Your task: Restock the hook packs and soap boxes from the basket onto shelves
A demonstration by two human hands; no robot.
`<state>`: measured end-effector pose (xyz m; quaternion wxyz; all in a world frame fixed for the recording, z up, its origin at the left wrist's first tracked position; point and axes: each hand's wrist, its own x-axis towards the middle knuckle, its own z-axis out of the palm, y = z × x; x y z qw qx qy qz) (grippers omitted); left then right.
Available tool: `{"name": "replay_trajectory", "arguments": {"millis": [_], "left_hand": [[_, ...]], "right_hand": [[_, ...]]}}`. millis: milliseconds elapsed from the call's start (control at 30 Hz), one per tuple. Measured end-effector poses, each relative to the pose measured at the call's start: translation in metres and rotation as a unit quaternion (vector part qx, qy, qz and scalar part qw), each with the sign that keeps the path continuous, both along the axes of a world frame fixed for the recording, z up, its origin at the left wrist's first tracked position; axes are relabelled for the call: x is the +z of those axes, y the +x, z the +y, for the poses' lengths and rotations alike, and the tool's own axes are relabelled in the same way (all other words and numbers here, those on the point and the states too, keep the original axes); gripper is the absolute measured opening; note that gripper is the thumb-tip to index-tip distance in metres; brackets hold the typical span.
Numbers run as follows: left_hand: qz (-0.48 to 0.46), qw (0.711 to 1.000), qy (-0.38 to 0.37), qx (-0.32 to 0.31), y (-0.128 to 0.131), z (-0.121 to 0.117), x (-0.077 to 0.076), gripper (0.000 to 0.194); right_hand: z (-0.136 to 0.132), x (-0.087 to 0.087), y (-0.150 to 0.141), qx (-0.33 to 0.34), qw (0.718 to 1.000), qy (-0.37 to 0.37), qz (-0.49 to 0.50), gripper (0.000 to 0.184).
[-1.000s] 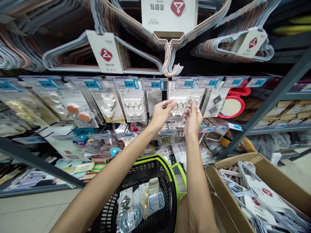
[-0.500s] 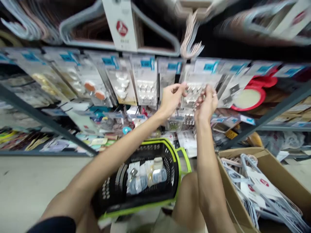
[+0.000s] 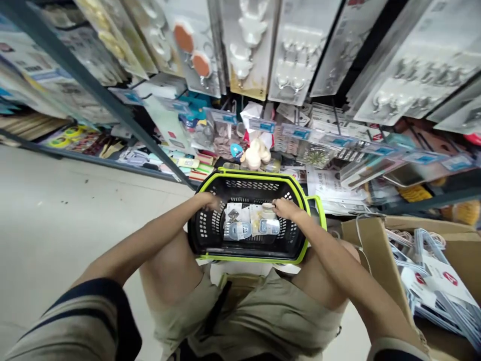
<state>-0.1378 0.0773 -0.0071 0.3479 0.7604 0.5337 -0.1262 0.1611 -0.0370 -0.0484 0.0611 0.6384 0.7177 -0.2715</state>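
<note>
A black shopping basket (image 3: 248,253) with a lime-green rim stands between my knees. Inside it lie several packs, among them a light-blue pack (image 3: 239,230) at left and another blue pack (image 3: 269,227) at right. A small cream-coloured roll (image 3: 268,207) sits above the right one. My right hand (image 3: 287,208) reaches over the basket's right side, fingers bent and closed at the roll's right edge. My left hand (image 3: 211,201) is over the basket's left inner wall. Motion smears its fingers, and nothing can be made out in it.
Carded hooks (image 3: 295,60) hang in rows on the shelf ahead, above a lower shelf with price tags (image 3: 300,133). A cardboard box (image 3: 370,240) of hangers (image 3: 443,276) stands at my right. A grey shelf post (image 3: 112,108) slants at left beside pale floor (image 3: 75,200).
Both hands have come down from the hanging hook packs to the basket. The view has tilted downward, and the basket now stands level between my knees.
</note>
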Motion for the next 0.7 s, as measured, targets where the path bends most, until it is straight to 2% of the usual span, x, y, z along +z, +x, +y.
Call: {"name": "replay_trajectory", "arguments": {"millis": [100, 167, 267, 400, 567, 700], "left_hand": [[0.037, 0.999, -0.003, -0.036, 0.005, 0.014, -0.002, 0.035], [0.059, 0.996, 0.020, -0.058, 0.009, 0.025, -0.001, 0.040], [0.116, 0.990, 0.028, -0.081, 0.011, 0.034, 0.000, 0.050], [0.147, 0.983, -0.001, -0.113, 0.012, 0.036, 0.005, 0.052], [0.107, 0.985, 0.002, -0.132, 0.012, 0.037, 0.019, 0.056], [0.115, 0.984, -0.006, -0.137, 0.006, 0.038, 0.031, 0.061]], "right_hand": [[0.002, -0.029, -0.018, 0.014, 0.998, -0.047, -0.040, 0.036], [0.001, -0.047, -0.037, 0.032, 0.996, -0.064, -0.051, 0.037], [0.000, -0.073, -0.075, 0.055, 0.994, -0.082, -0.052, 0.037], [0.008, -0.111, -0.132, 0.069, 0.990, -0.113, -0.049, 0.031], [0.038, -0.149, -0.184, 0.032, 0.993, -0.110, -0.029, 0.036], [0.068, -0.172, -0.199, -0.029, 0.994, -0.107, 0.000, 0.046]]}}
